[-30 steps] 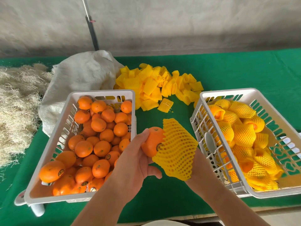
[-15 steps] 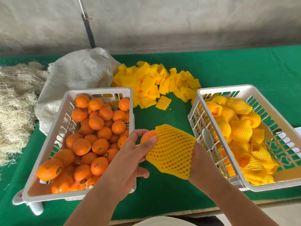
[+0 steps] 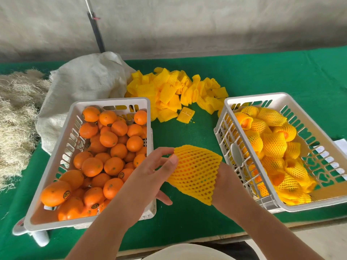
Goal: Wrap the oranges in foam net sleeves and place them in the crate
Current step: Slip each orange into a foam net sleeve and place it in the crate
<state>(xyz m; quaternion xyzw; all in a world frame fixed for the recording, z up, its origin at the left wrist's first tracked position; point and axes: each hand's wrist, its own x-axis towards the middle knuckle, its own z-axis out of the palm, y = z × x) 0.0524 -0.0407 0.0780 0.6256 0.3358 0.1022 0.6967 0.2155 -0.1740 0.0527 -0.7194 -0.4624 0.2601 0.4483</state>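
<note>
Yellow foam net sleeve (image 3: 195, 171), stretched over the orange (image 3: 171, 157), is gripped by the right hand (image 3: 223, 182); left hand (image 3: 150, 177) fingertips pinch its rim. Sleeving nearly finished; next, the right-side crate (image 3: 249, 177).

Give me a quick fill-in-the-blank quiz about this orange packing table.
1. The bare oranges fill the ____ crate.
2. Both hands hold a yellow foam ____ around one orange.
3. The table cover is ____.
4. Spare sleeves lie ____ the two crates.

Missing: left; sleeve; green; behind
</note>
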